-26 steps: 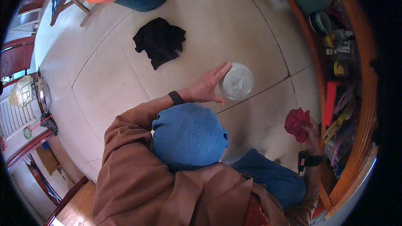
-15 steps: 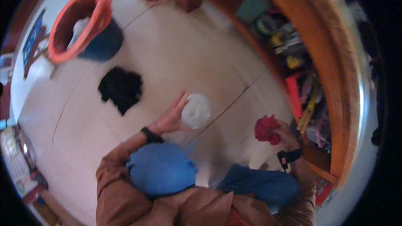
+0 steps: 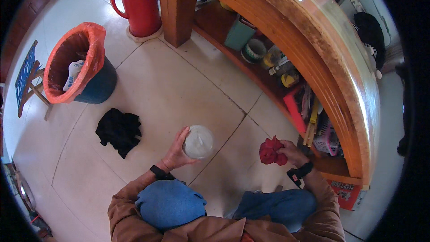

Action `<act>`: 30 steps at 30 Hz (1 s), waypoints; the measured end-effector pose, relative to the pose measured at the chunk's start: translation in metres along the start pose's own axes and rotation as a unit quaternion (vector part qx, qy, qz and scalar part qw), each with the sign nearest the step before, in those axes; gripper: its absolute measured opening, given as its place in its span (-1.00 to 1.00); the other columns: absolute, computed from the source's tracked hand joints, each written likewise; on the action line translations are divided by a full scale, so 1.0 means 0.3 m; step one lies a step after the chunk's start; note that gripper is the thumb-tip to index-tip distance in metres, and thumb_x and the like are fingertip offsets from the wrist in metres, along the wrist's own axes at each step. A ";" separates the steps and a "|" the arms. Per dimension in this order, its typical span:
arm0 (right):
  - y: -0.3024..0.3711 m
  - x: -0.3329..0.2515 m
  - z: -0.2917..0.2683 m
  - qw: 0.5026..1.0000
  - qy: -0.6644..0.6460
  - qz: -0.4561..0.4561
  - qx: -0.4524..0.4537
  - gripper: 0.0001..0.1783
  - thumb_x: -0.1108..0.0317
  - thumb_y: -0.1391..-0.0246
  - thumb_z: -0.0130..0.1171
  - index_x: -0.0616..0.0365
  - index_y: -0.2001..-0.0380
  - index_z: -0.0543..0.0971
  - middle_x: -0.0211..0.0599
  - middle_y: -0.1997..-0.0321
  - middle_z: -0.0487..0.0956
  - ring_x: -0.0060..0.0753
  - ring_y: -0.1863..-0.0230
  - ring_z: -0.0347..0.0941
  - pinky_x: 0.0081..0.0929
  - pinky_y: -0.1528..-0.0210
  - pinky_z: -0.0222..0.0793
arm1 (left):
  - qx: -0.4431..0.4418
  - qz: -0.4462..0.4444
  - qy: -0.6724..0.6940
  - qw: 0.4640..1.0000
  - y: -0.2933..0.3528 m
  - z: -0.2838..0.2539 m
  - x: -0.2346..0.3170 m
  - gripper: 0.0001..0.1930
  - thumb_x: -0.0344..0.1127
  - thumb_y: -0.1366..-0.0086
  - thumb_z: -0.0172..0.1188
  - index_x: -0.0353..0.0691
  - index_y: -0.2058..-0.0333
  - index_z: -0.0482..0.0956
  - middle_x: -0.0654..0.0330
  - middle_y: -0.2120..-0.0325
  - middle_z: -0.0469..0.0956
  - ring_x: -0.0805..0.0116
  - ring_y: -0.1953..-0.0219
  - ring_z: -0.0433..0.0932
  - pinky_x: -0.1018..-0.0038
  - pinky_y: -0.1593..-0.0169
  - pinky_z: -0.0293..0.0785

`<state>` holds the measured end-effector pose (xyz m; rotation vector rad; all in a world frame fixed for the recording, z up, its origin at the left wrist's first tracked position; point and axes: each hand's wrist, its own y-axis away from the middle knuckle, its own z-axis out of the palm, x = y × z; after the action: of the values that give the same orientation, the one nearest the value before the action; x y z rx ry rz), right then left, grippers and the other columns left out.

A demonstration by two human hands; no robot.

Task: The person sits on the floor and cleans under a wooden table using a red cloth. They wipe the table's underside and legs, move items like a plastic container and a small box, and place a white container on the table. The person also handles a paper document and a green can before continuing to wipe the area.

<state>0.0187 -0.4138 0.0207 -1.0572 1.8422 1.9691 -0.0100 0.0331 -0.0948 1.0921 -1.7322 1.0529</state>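
My left hand [image 3: 175, 155] is wrapped round the side of a round, whitish, translucent container [image 3: 199, 142], seen from above; I cannot make out its exact kind. Off to the right, my right hand [image 3: 293, 153] grips a bunched-up red cloth [image 3: 271, 151] near the wooden shelf unit. The cloth and the container are well apart. Both forearms, in brown sleeves with a dark band at each wrist, reach past my bent knees in blue trousers. On the tiled floor to the left of my left hand lies a crumpled black cloth [image 3: 118, 131].
A dark bin [image 3: 99, 83] lined with an orange bag stands at the left, beside a small folding stool [image 3: 31, 80]. A red thermos flask [image 3: 140, 6] stands by a wooden table leg [image 3: 177, 13]. Along the right curves a wooden table [image 3: 313, 22], its low shelf crowded with small things.
My view has tilted up and turned, bringing the whole thermos and more of the table top into sight. Both hands keep their holds on the container and the red cloth.
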 end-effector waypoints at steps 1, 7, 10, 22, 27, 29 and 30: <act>-0.001 0.003 -0.001 1.000 -0.005 -0.013 -0.002 -0.60 0.57 0.07 0.04 0.36 0.07 0.43 -0.27 0.13 0.53 -0.44 0.11 0.48 -0.48 -0.03 0.37 | 0.007 -0.001 0.002 1.000 -0.002 0.003 -0.006 0.23 -0.22 0.39 0.59 -0.26 -0.26 -0.04 -0.12 -0.17 0.12 -0.06 -0.22 0.15 0.20 -0.26 0.16; 0.009 -0.006 0.012 0.999 0.009 -0.031 0.007 -0.62 0.54 0.07 0.06 0.35 0.09 0.45 -0.30 0.20 0.54 -0.45 0.17 0.48 -0.48 0.02 0.39 | 0.040 -0.034 0.034 0.998 -0.004 0.016 -0.029 0.27 -0.20 0.38 0.60 -0.24 -0.28 -0.08 -0.06 -0.15 0.13 0.00 -0.21 0.17 0.23 -0.25 0.17; 0.009 -0.022 0.019 0.999 0.032 -0.018 0.014 -0.61 0.54 0.06 0.06 0.33 0.08 0.45 -0.32 0.19 0.54 -0.46 0.16 0.48 -0.48 0.02 0.39 | 0.052 -0.077 0.093 0.991 -0.008 0.018 -0.034 0.27 -0.13 0.36 0.60 -0.26 -0.28 -0.09 -0.02 -0.15 0.13 0.07 -0.21 0.18 0.24 -0.25 0.17; -0.071 -0.021 0.114 0.995 0.097 -0.025 -0.021 -0.65 0.49 0.00 0.05 0.27 0.08 0.47 -0.36 0.23 0.54 -0.55 0.19 0.46 -0.54 0.09 0.38 | 0.098 -0.158 0.219 0.958 -0.046 -0.015 -0.086 0.31 -0.01 0.32 0.58 -0.23 -0.30 -0.15 0.04 -0.21 0.07 0.18 -0.26 0.12 0.26 -0.31 0.08; -0.246 -0.039 0.227 0.984 0.164 -0.068 -0.013 -0.64 0.48 0.00 0.03 0.29 0.07 0.46 -0.36 0.24 0.54 -0.56 0.21 0.45 -0.53 0.12 0.40 | 0.091 -0.154 0.186 0.966 -0.083 -0.041 -0.084 0.31 -0.09 0.32 0.58 -0.22 -0.31 -0.17 0.05 -0.21 0.06 0.19 -0.27 0.11 0.26 -0.31 0.08; -0.321 -0.039 0.265 0.985 0.160 -0.047 -0.041 -0.61 0.47 -0.01 0.05 0.30 0.04 0.44 -0.36 0.23 0.55 -0.54 0.20 0.46 -0.53 0.12 0.40 | 0.090 -0.149 0.179 0.968 -0.096 -0.046 -0.080 0.30 -0.11 0.32 0.59 -0.21 -0.31 -0.18 0.05 -0.22 0.06 0.19 -0.27 0.11 0.26 -0.31 0.07; -0.353 -0.039 0.285 0.986 0.154 -0.038 -0.057 -0.60 0.46 -0.01 0.06 0.31 0.03 0.43 -0.36 0.22 0.55 -0.54 0.19 0.46 -0.53 0.11 0.41 | 0.091 -0.146 0.184 0.968 -0.102 -0.048 -0.079 0.30 -0.12 0.32 0.58 -0.21 -0.31 -0.18 0.06 -0.22 0.06 0.20 -0.27 0.11 0.26 -0.31 0.07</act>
<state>0.0642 -0.3117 -0.0578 -1.5177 1.8182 1.9771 0.0282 0.0440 -0.1052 1.1381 -1.1602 1.1558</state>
